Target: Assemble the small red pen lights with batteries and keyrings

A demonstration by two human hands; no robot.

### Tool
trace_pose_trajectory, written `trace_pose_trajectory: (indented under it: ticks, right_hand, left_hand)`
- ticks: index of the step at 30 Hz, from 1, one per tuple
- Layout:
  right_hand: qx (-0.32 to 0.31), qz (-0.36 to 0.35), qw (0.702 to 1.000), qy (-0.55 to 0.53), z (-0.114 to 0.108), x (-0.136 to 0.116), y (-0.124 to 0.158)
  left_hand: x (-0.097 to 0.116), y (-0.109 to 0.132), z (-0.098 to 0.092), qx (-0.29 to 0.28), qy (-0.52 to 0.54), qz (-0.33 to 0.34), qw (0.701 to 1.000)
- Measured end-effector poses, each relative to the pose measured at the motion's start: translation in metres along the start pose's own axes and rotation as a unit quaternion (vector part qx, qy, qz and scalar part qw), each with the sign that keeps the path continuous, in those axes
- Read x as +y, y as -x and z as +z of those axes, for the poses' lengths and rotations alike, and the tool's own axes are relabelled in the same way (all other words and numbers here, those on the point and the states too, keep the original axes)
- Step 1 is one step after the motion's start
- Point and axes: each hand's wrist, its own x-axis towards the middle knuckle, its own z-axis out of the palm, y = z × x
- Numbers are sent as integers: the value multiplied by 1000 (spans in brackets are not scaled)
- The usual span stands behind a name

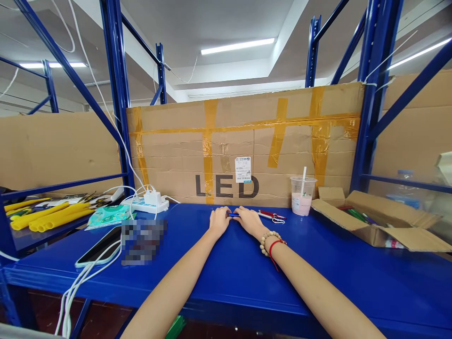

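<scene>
Near the far side of the blue shelf, both my hands meet at a slim blue pen [233,214], of which only the short middle part shows. My left hand [219,221] has its fingers closed on the pen's left end. The other end is in the closed fingers of my right hand [250,221], with a bead bracelet and red cord at the wrist. Just beyond my right hand lie a red pen [273,213] and a white pen [267,215], with a silver clip [278,220] at their right end.
A plastic cup [302,197] with a straw and an open cardboard box [377,221] stand at right. Leftward are a phone [100,247], white cables [79,282], a power strip [150,202], a teal packet [108,216] and yellow tubes [60,216]. Taped cardboard [169,160] backs the shelf [226,278].
</scene>
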Motion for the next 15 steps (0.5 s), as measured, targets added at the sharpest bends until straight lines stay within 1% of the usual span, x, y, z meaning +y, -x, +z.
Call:
trace_pose_trajectory:
  ticks: [6,15]
  right_hand:
    - [1,10,1000,-6,1,-1,0]
    - [-1,24,1000,14,1,-3,1]
  left_hand:
    - [0,0,1,-1,-23,13,1000]
    - [3,2,-2,-5,-35,-16,999]
